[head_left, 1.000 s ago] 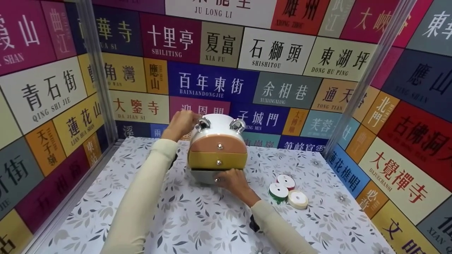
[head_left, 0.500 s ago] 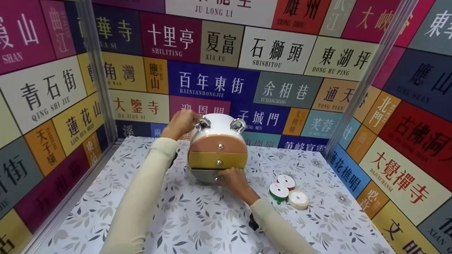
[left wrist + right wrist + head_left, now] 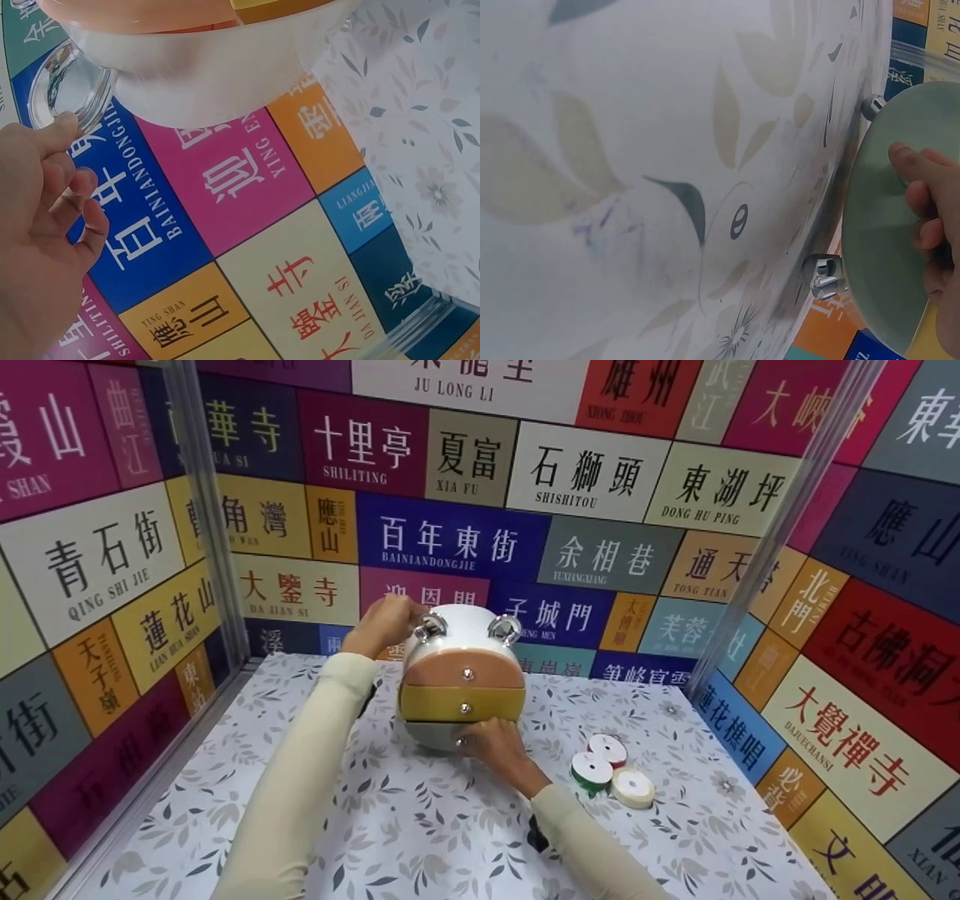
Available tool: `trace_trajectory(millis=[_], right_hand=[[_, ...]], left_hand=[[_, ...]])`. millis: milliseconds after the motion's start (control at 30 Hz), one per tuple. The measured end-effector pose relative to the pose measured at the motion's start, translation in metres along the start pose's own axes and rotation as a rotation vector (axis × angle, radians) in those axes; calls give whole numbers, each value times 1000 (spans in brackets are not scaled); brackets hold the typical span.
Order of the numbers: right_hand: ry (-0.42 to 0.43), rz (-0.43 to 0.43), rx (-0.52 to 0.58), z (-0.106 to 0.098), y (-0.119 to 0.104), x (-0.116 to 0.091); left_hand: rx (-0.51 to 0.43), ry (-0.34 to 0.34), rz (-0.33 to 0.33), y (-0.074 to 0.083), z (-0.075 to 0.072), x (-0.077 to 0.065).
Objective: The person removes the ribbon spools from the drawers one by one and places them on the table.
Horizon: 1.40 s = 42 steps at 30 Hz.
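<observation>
A small rounded drawer box [image 3: 459,631] with a white shell stands toward the back of the table. Two shiny ring-shaped ears [image 3: 505,628] rise from its top. Its fronts are an orange drawer [image 3: 435,669], a yellow drawer [image 3: 431,702] and a grey-green bottom drawer [image 3: 881,225]. My left hand [image 3: 386,624] pinches the ring-shaped ear [image 3: 97,105] on the left side, thumb against the ring. Low at the front, my right hand [image 3: 495,744] has its thumb and curled fingers at the bottom drawer's silver knob [image 3: 460,742], mostly hidden in the right wrist view.
Three ribbon spools lie together right of the box: a red one [image 3: 607,748], a green one [image 3: 591,769] and a cream one [image 3: 634,787]. A leaf-patterned cover [image 3: 420,832] spreads over the table. Walls [image 3: 450,532] of coloured name panels enclose the back and sides.
The dark gap above the bottom drawer has narrowed to a thin line as the drawer slid inward under my right hand. My left hand keeps its place at the ear.
</observation>
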State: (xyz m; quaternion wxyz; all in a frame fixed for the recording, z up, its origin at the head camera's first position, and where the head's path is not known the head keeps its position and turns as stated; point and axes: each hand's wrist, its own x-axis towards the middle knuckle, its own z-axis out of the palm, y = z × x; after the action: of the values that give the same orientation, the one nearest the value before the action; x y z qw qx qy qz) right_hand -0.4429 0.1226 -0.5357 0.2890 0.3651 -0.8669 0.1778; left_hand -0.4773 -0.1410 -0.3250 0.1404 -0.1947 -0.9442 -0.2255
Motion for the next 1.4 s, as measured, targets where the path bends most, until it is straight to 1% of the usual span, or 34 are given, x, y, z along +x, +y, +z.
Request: trace_trajectory(millis=[267, 367, 467, 567, 733, 833, 1000, 1200, 1300, 1400], right_hand=[[-24, 10, -38, 0, 2, 2], [-13, -3, -44, -1, 4, 1], [12, -26, -52, -1, 4, 1], [24, -32, -57, 0, 3, 0], [-13, 0, -45, 0, 1, 1], [-18, -6, -59, 0, -1, 1], [-8, -29, -68, -1, -3, 1], [-27, -19, -30, -9, -5, -3], [-25, 6, 3, -18, -4, -6], [-28, 51, 24, -35, 1, -9]], left_hand=[[-6, 13, 44, 0, -2, -1], [-1, 14, 56, 1, -2, -1], [14, 17, 50, 1, -2, -1], [25, 14, 46, 1, -2, -1], [9, 13, 26, 0, -4, -2], [18, 13, 22, 0, -5, -3], [58, 18, 39, 1, -6, -3], [148, 81, 47, 0, -2, -4], [187, 109, 55, -4, 1, -7], [218, 125, 82, -9, 4, -11]])
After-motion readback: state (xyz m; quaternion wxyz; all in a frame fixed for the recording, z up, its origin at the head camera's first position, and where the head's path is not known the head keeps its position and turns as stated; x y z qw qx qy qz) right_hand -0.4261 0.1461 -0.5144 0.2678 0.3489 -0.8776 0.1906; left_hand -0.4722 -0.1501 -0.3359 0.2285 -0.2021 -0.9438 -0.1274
